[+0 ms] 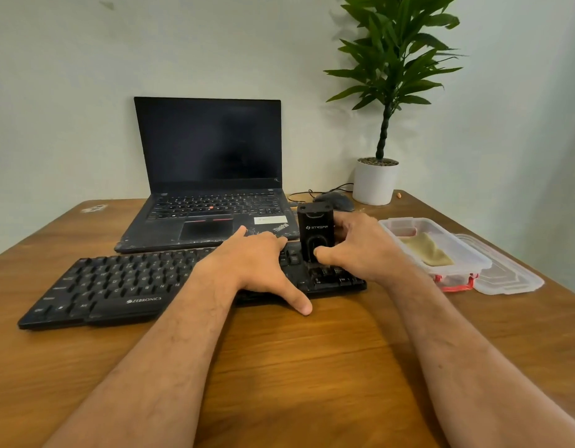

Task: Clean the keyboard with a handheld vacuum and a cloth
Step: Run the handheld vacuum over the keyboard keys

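A black keyboard (118,282) lies across the wooden desk (296,357) in front of me. My left hand (257,266) rests flat on its middle, fingers spread over the keys and thumb on the desk at the front edge. My right hand (357,250) grips a small black handheld vacuum (315,232), held upright with its lower end on the keys at the keyboard's right part. A beige cloth (428,250) lies in a clear plastic box (457,270) to the right of that hand.
An open black laptop (208,189) stands right behind the keyboard. A dark mouse (334,200) with its cable and a potted plant (376,182) are at the back right. The box's clear lid (509,276) lies beside the box near the desk's right edge.
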